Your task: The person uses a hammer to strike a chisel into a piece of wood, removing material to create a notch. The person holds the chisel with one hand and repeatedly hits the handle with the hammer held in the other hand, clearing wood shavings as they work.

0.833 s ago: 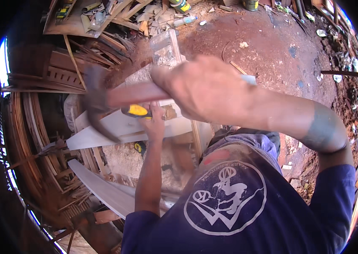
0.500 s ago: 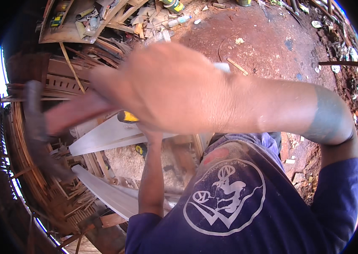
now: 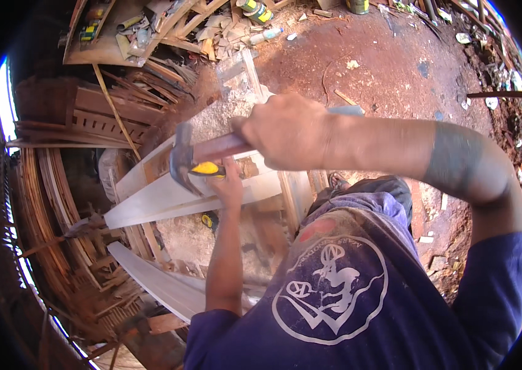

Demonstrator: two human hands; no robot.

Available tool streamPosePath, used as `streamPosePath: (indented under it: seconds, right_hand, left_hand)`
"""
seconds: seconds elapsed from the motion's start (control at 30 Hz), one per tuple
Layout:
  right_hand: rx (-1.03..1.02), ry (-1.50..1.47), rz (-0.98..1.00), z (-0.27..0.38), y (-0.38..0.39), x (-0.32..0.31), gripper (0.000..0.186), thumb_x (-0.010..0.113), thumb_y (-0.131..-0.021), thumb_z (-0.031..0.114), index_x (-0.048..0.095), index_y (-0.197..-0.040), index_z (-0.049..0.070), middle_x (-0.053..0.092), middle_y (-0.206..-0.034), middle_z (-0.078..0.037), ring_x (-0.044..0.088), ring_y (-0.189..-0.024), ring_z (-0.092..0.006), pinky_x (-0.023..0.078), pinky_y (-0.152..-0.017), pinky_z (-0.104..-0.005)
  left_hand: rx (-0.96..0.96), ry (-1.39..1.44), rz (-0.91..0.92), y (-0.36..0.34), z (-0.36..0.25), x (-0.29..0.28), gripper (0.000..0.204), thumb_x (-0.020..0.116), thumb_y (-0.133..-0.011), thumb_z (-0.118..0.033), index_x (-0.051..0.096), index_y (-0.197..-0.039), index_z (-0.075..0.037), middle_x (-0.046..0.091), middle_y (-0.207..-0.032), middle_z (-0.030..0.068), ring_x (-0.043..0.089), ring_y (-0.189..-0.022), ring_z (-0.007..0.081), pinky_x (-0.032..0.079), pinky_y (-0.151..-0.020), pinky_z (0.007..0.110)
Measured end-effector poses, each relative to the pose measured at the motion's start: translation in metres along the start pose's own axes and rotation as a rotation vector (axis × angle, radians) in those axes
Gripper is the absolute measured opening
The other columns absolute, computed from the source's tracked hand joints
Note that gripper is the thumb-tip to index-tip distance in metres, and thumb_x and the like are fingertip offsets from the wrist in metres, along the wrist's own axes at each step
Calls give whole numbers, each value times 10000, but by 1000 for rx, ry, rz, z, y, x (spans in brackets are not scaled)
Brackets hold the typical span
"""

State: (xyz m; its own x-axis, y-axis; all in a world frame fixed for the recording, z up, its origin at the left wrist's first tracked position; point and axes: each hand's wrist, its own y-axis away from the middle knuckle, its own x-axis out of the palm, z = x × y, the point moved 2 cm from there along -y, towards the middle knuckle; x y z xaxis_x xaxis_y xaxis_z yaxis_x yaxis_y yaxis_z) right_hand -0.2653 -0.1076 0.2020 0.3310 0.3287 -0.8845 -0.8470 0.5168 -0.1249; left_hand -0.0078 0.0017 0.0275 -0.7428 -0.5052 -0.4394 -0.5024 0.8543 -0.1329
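Note:
My right hand (image 3: 290,131) is wrapped round the handle of a claw hammer (image 3: 182,159), slightly smeared by motion. The hammer's metal head overlaps the yellow-and-black handle of a hand tool (image 3: 207,168), probably a chisel; whether they touch I cannot tell. My left hand (image 3: 231,184) is closed round that tool, over a long white-grey board (image 3: 150,202) with a tapered end. The tool's working end is hidden. Below lies a second pale board (image 3: 157,280). Between the boards sits a small black-and-yellow object (image 3: 209,219), perhaps a tape measure.
Stacked wooden strips (image 3: 32,209) line the left side. At the top left stands a wooden box (image 3: 102,54) with cans and bottles, beside wood scraps (image 3: 216,31). A plastic bottle (image 3: 266,36) lies on the reddish floor (image 3: 384,68). Rubble and litter (image 3: 507,80) run along the right.
My right hand has dropped away from the camera and swung the hammer down and to the right, toward the yellow-and-black handle. My left hand stays on the tool.

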Motion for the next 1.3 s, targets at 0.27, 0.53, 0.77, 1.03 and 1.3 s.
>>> streamPosePath:
  seconds: [0.27, 0.53, 0.77, 1.03, 1.3]
  right_hand:
    - [-17, -250, -567, 6, -7, -28, 233, 631, -822, 89, 576, -1038, 20, 672, -749, -171, 709, -720, -353, 566, -624, -481]
    - [-180, -73, -452, 18, -8, -23, 283, 646, -824, 137, 601, -1076, 19, 667, -697, -130, 724, -703, -302, 570, -601, -456]
    - [-82, 1, -58, 3, 2, 17, 268, 583, -885, 133, 602, -1136, 42, 689, -733, -140, 725, -693, -287, 590, -641, -429]
    - [-134, -325, -476, 6, 5, -6, 315, 632, -814, 60, 586, -1123, 24, 681, -738, -162, 712, -719, -360, 570, -629, -501]
    - [-47, -204, -415, 14, 2, -32, 382, 644, -816, 63, 584, -1192, 27, 676, -740, -148, 718, -724, -320, 582, -627, -454]
  left_hand:
    - [-139, 143, -51, 9, -10, 7, 283, 568, -1011, -148, 475, -771, -33, 555, -674, 23, 513, -638, 100, 442, -613, 288]
    - [72, -373, 25, 14, 24, -18, 161, 626, -950, -125, 587, -1015, 17, 643, -828, 74, 605, -747, 130, 494, -667, 295]
    - [14, 69, -4, 10, 20, -11, 165, 634, -957, -127, 584, -980, 28, 643, -817, 55, 605, -729, 135, 491, -656, 290]
    - [58, -39, -56, 15, 5, -2, 232, 596, -988, -157, 547, -813, -12, 598, -741, 28, 567, -676, 119, 456, -621, 276]
    - [-28, 89, -37, 19, 15, -7, 142, 570, -964, -87, 518, -849, -22, 575, -739, 25, 534, -688, 111, 453, -641, 283]
